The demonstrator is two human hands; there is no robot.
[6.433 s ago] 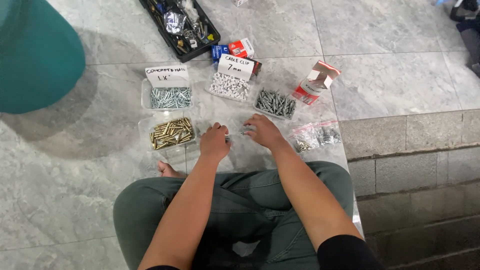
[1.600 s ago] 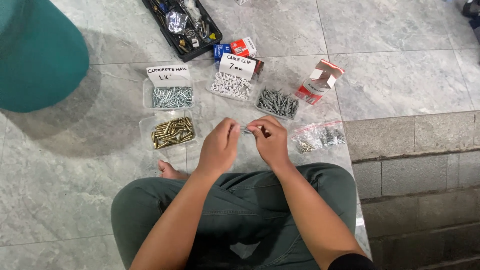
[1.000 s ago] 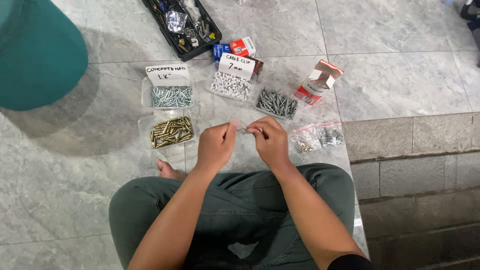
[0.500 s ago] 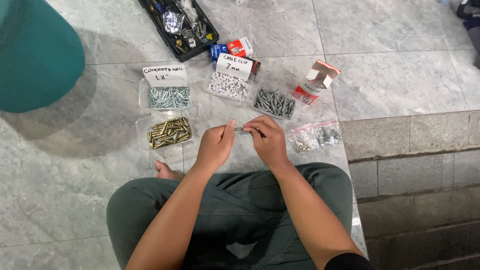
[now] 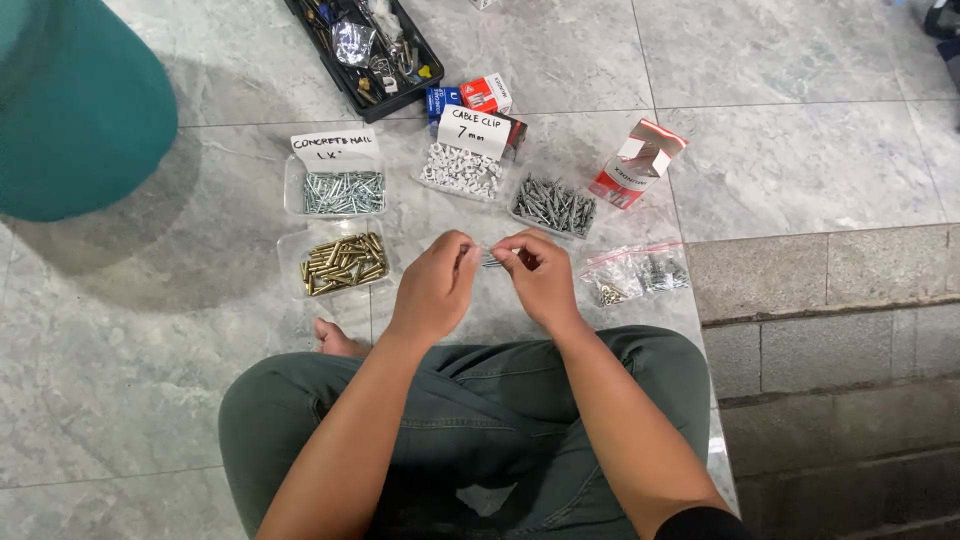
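Head view: the person sits cross-legged on a floor of large, smooth, grey marbled tiles (image 5: 800, 150). The left hand (image 5: 433, 285) and right hand (image 5: 540, 275) meet just in front of the knees, fingers curled narrow, pinching between them a small clear bag of grey metal pieces (image 5: 491, 258); what the pieces are is too small to tell.

Taking that bag as the landmark: to its left lies a clear shallow tray of brass-coloured fasteners (image 5: 342, 262), and beyond that a clear tray of silvery nails (image 5: 342, 191) with a white handwritten paper label standing at its far edge. Straight beyond the bag sits a tray of small white plastic clips (image 5: 462, 170), also with a white handwritten card, and beside it a tray of dull grey screws (image 5: 555, 205). To the bag's right lie two clear zip bags (image 5: 635, 272) with red seal strips, close to the tile's edge, where a step of rougher grey stone (image 5: 830, 330) drops away. Farther off rest an opened red and white carton (image 5: 635, 165), small blue and red boxes (image 5: 465, 97), and a black tool tray (image 5: 365, 45). Open floor spreads to the left.
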